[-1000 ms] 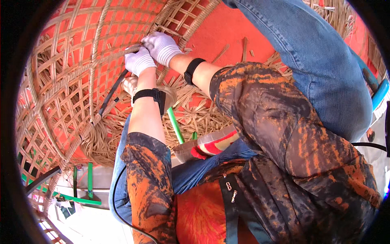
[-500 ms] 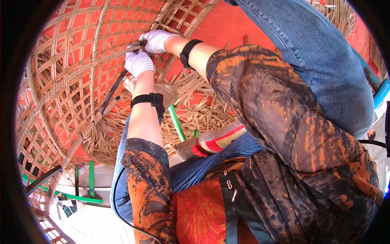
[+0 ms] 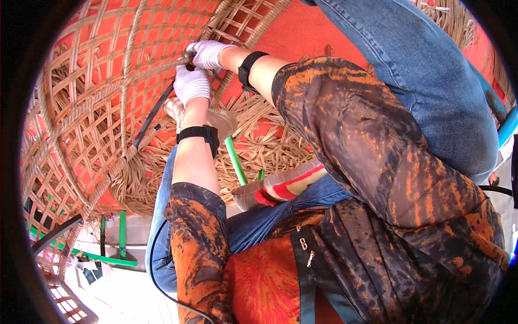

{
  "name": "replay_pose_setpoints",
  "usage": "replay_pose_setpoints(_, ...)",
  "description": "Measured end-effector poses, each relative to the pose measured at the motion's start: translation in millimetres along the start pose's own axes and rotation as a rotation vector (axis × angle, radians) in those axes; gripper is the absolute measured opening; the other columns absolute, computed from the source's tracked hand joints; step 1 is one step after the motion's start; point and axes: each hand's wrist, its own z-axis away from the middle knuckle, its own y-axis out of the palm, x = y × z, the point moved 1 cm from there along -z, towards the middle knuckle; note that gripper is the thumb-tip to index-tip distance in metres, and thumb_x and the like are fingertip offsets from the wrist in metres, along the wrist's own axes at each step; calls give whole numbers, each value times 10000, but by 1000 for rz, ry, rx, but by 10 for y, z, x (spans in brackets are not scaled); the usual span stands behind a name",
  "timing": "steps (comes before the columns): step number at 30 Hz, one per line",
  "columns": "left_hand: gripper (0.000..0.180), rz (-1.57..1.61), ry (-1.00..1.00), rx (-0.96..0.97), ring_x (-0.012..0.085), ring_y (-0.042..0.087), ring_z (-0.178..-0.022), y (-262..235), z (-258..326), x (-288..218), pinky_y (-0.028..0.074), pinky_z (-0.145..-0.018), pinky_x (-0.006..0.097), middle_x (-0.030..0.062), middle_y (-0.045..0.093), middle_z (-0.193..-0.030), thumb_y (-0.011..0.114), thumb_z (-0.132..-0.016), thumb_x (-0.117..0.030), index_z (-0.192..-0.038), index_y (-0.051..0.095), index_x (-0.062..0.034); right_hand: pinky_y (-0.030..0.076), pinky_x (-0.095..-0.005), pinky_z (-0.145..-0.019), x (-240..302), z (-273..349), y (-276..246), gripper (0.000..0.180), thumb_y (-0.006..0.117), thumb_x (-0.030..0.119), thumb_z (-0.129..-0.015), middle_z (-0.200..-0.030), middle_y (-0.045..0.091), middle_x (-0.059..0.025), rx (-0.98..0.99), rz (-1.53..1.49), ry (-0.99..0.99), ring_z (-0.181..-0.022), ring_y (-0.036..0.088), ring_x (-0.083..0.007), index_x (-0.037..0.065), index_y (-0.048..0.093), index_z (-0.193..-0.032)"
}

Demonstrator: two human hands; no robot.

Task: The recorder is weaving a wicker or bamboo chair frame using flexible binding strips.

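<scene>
Both my hands wear white gloves with thin stripes and meet at a cord-wrapped rod of a large tan woven frame (image 3: 102, 97). My right hand (image 3: 209, 54) is closed at the rod's end, fingers pinched around it. Just below it my left hand (image 3: 192, 85) is closed too, its fingertips against the same spot. The wrapped rod (image 3: 154, 70) runs leftward from my fingers across the open lattice. A bare dark bar (image 3: 154, 116) slopes down from beside my left hand to the wrapped lower edge. Any strand between my fingertips is too hidden to make out.
Loose tan strips (image 3: 270, 143) lie heaped on the red floor (image 3: 302, 35) below my hands. My shoe (image 3: 220, 123) and jeans-clad legs (image 3: 399, 59) surround the work. Green bars (image 3: 236, 161) stand near a red-and-cream cushion-like thing (image 3: 294, 183). A black cable (image 3: 162, 286) hangs by my left sleeve.
My left hand has shifted slightly right and down, closer beneath my right hand. More of the dark bar beside it shows. My right hand has barely moved.
</scene>
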Motion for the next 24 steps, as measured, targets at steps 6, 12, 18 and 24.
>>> replay_pose_setpoints(6, 373, -118, 35, -44, 371, 625, -963, -26, 14, -43, 480, -837, 436, 216, 661, -990, 615, -796, -274, -1089, 606, -43, 558, -370, -578, -47, -10, 3, 350, 570, 169, -874, -992, 647, -90, 6, -2, -16, -709, 648, -213, 168, 548, -1223)
replay_pose_setpoints(12, 360, -76, 7, -103, 366, 630, -930, 73, -108, 184, 481, -816, 431, 224, 659, -973, 610, -808, -261, -1078, 610, -23, 501, -367, -786, 71, 30, 77, 432, 601, 169, -818, -1137, 620, -96, -48, 191, -72, -955, 606, -249, 172, 557, -1248)
replay_pose_setpoints(18, 318, 242, -6, -68, 286, 650, -851, 176, 27, 38, 485, -763, 370, 186, 676, -946, 584, -839, -172, -1116, 608, -17, 471, -359, -907, -134, -43, 50, 462, 581, 206, -804, -1229, 595, -113, -164, 203, -95, -1092, 584, -283, 155, 560, -1262)
replay_pose_setpoints(24, 359, 55, 60, 33, 294, 649, -957, 150, -62, 298, 477, -816, 376, 174, 676, -1008, 571, -859, -278, -1139, 622, -59, 469, -382, -921, -8, 104, 186, 402, 556, 204, -842, -1158, 619, -143, -286, 249, -153, -1057, 594, -310, 123, 569, -1235)
